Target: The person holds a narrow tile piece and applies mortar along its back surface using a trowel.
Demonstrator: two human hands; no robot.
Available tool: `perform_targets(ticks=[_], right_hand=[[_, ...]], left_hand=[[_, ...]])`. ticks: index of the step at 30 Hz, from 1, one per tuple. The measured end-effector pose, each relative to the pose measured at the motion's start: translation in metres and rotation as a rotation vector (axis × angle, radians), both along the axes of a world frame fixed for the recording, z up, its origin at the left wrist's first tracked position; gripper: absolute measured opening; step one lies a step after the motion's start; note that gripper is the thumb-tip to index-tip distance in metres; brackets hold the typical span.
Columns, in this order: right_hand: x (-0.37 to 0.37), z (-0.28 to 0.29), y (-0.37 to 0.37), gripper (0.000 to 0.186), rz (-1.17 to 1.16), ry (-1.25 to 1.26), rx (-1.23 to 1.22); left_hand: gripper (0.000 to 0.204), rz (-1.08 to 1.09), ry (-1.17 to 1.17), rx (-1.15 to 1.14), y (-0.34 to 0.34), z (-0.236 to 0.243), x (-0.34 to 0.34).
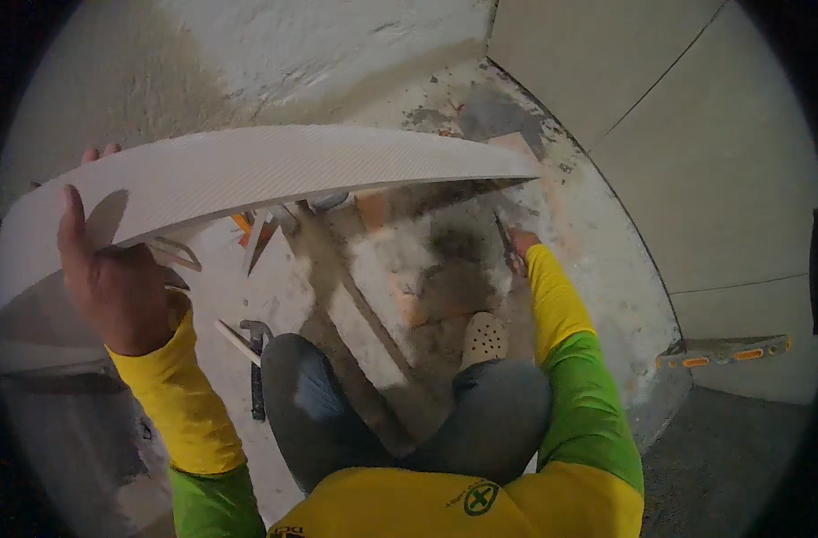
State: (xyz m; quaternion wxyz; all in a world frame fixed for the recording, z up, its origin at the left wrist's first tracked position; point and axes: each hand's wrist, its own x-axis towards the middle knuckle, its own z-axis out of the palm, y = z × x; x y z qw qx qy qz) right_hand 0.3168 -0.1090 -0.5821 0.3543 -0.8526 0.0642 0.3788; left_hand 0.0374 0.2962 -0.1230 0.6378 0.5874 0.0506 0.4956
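Note:
A long pale tile (292, 166) with a finely ribbed face stands tilted on edge across the far part of the view. My left hand (117, 278) grips its left end, thumb on the ribbed face and fingertips showing over the top edge. Near the tile's right end, low to the floor, my right hand (521, 247) is closed round a thin dark tool (504, 231). The kind of tool cannot be made out. A shadow falls beneath the tile's right half.
A claw hammer (258, 368) lies left of my knees. Tools with an orange part (244, 226) and a pointed blade (255, 247) sit below the tile. At right, a spirit level (724, 351) rests by the tiled wall (705, 179). Dusty, stained floor (364, 296) lies between.

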Motion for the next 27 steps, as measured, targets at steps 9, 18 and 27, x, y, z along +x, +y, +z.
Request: perform_targets(ticks=[9, 18, 27], right_hand=[[-0.122, 0.084, 0.017, 0.054, 0.594, -0.371, -0.183], [-0.142, 0.076, 0.000, 0.052, 0.465, -0.236, -0.135], [-0.149, 0.121, -0.010, 0.062, 0.503, -0.114, -0.270]], left_hand=[[0.055, 0.134, 0.047, -0.081, -0.020, 0.016, -0.003], [0.056, 0.140, 0.095, -0.145, -0.024, 0.014, -0.004], [0.053, 0.139, 0.066, -0.139, -0.027, 0.011, -0.009]])
